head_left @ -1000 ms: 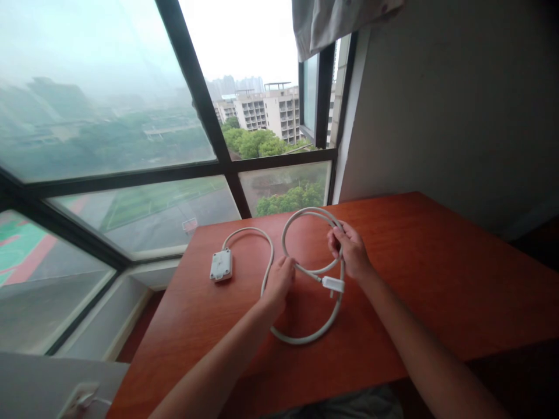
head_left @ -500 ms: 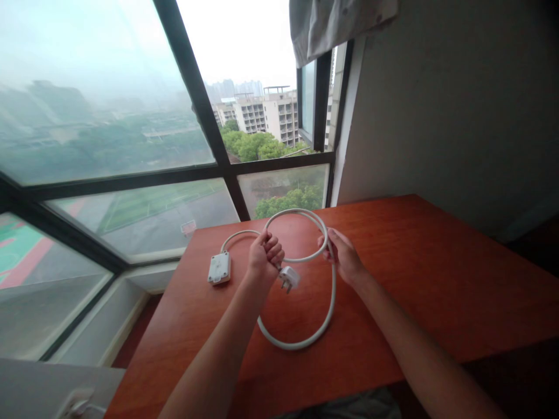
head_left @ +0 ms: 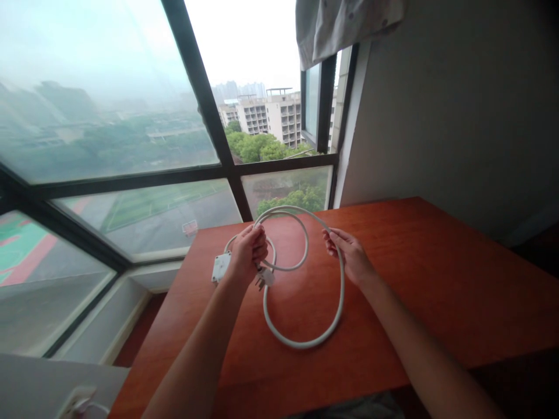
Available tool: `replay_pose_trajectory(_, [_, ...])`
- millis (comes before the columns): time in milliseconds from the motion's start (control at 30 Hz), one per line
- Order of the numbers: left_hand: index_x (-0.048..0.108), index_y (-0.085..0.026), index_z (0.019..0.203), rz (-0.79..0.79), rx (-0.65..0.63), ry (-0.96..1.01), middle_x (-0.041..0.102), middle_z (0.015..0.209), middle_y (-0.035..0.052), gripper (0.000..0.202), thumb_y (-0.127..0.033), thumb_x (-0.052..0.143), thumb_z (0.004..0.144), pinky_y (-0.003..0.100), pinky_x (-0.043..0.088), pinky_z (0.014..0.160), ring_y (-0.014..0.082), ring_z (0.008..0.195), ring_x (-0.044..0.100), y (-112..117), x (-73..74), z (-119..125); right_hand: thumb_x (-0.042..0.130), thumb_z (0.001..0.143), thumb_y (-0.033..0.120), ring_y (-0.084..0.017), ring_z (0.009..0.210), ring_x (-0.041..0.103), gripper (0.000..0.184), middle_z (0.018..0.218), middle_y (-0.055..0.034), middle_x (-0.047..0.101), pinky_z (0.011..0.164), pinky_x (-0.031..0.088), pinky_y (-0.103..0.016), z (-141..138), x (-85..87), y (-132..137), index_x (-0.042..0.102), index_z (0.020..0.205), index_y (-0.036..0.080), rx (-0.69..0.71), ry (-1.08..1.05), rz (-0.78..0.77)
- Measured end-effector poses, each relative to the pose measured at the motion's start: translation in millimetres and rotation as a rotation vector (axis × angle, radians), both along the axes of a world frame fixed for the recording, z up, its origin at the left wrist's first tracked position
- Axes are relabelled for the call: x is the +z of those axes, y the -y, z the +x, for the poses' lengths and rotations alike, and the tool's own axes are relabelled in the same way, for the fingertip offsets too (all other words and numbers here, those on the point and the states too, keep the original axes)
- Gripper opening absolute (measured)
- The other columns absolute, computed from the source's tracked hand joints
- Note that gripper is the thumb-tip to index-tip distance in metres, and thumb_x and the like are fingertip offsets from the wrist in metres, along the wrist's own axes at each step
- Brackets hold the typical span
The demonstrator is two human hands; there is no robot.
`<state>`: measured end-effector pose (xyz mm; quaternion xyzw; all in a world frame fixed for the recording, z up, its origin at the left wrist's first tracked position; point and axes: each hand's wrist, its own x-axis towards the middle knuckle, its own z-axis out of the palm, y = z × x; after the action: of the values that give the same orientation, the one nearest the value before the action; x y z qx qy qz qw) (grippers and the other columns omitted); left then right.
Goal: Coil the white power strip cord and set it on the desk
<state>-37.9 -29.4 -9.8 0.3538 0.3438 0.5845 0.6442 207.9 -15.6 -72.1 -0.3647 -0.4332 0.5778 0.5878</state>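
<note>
A white power cable [head_left: 301, 342] lies in loops over a reddish wooden table [head_left: 437, 291]. My left hand [head_left: 247, 251] is closed round the cable just above its white plug [head_left: 265, 278], holding that end off the table. My right hand [head_left: 349, 256] pinches the cable at the right side of the big loop. A white socket block [head_left: 219, 266] at the cable's other end rests on the table just left of my left hand, partly hidden by it.
The table stands against a large window with dark frames [head_left: 205, 116] and a grey wall [head_left: 458, 105] on the right. A cloth [head_left: 340, 23] hangs above the window corner. A white wall socket with a cord [head_left: 78, 401] shows at the bottom left.
My left hand lifted the plug end and carried it left toward the socket block. The loop has widened, with my right hand still on its right side.
</note>
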Motion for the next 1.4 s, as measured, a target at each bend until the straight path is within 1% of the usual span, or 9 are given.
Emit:
replay_pose_trajectory(167, [0.049, -0.016, 0.074, -0.019, -0.039, 0.259, 0.025, 0.048, -0.011, 0.018, -0.025, 0.059, 0.086, 0.015, 0.014, 0.031, 0.002, 0.031, 0.019, -3.7, -5.0, 15.0, 0.067, 0.078, 0.043, -0.012, 0.069, 0.053, 0.033, 0.082, -0.0036, 0.063, 0.06, 0.047, -0.023, -4.8, -7.0, -1.6, 0.073, 0.099, 0.019, -0.119, 0.096, 0.068])
replay_pose_trajectory(400, [0.05, -0.016, 0.075, -0.017, -0.008, 0.48, 0.02, 0.046, -0.0111, 0.018, -0.023, 0.053, 0.091, 0.016, 0.012, 0.031, 0.0028, 0.031, 0.018, -8.1, -9.4, 27.5, 0.066, 0.078, 0.048, -0.016, 0.079, 0.062, 0.037, 0.091, -0.005, 0.067, 0.065, 0.051, -0.026, -10.9, -8.9, 0.9, 0.07, 0.102, 0.02, -0.16, 0.102, 0.076])
replay_pose_trajectory(500, [0.05, -0.016, 0.075, -0.046, -0.069, 0.496, 0.021, 0.047, -0.0106, 0.019, -0.022, 0.049, 0.093, 0.015, 0.013, 0.032, 0.003, 0.031, 0.019, -8.7, -9.8, 27.0, 0.065, 0.08, 0.047, -0.013, 0.067, 0.06, 0.033, 0.084, -0.0038, 0.067, 0.054, 0.046, -0.023, -12.1, -6.8, 2.3, 0.069, 0.099, 0.02, -0.14, 0.095, 0.066])
replay_pose_trajectory(600, [0.049, -0.015, 0.074, -0.074, -0.129, 0.516, 0.021, 0.048, -0.01, 0.024, -0.023, 0.043, 0.096, 0.014, 0.014, 0.032, 0.0028, 0.031, 0.021, -9.0, -10.4, 23.3, 0.068, 0.077, 0.041, -0.009, 0.058, 0.054, 0.03, 0.089, -0.0033, 0.068, 0.045, 0.038, -0.02, -10.3, -5.1, 1.4, 0.066, 0.098, 0.02, -0.137, 0.018, 0.048])
replay_pose_trajectory(700, [0.049, -0.013, 0.074, -0.102, -0.177, 0.531, 0.025, 0.049, -0.0093, 0.029, -0.022, 0.038, 0.099, 0.013, 0.017, 0.033, 0.0021, 0.033, 0.025, -8.3, -11.2, 19.8, 0.07, 0.072, 0.036, -0.007, 0.05, 0.046, 0.035, 0.081, -0.0003, 0.066, 0.04, 0.03, -0.018, -6.2, -3.8, -0.4, 0.062, 0.103, 0.021, -0.08, -0.069, -0.023])
replay_pose_trajectory(833, [0.051, -0.012, 0.077, -0.137, -0.202, 0.535, 0.03, 0.051, -0.0079, 0.03, -0.022, 0.034, 0.1, 0.012, 0.024, 0.035, 0.0026, 0.036, 0.032, -6.7, -12.4, 18.6, 0.067, 0.075, 0.041, -0.005, 0.045, 0.04, 0.033, 0.069, 0.0023, 0.058, 0.037, 0.022, -0.018, -1.9, -1.8, -0.5, 0.066, 0.099, 0.018, 0.07, -0.044, -0.087])
replay_pose_trajectory(933, [0.05, -0.012, 0.077, -0.124, -0.196, 0.554, 0.03, 0.052, -0.0079, 0.032, -0.023, 0.033, 0.101, 0.012, 0.024, 0.035, 0.0023, 0.036, 0.031, -6.5, -13.5, 18.3, 0.067, 0.077, 0.044, -0.005, 0.045, 0.04, 0.036, 0.067, 0.0029, 0.055, 0.036, 0.019, -0.018, -1.6, -0.8, 0.8, 0.066, 0.101, 0.018, 0.111, -0.031, -0.083])
replay_pose_trajectory(1233, [0.054, -0.012, 0.081, -0.063, -0.285, 0.494, 0.028, 0.053, -0.0085, 0.024, -0.023, 0.04, 0.097, 0.012, 0.018, 0.033, 0.0011, 0.034, 0.023, 2.2, -3.8, 10.5, 0.068, 0.077, 0.044, -0.01, 0.055, 0.052, 0.033, 0.076, -0.0018, 0.066, 0.042, 0.031, -0.019, -2.1, -2.7, -0.3, 0.066, 0.098, 0.019, 0.068, -0.072, -0.049])
replay_pose_trajectory(1400, [0.056, -0.01, 0.084, -0.044, -0.217, 0.449, 0.031, 0.055, -0.0081, 0.014, -0.018, 0.048, 0.092, 0.013, 0.024, 0.035, 0.0012, 0.037, 0.027, 1.8, 0.2, 6.1, 0.07, 0.075, 0.041, -0.013, 0.066, 0.058, 0.029, 0.084, -0.005, 0.069, 0.048, 0.037, -0.02, -0.1, -1.0, 1.2, 0.067, 0.094, 0.019, 0.053, -0.096, -0.093])
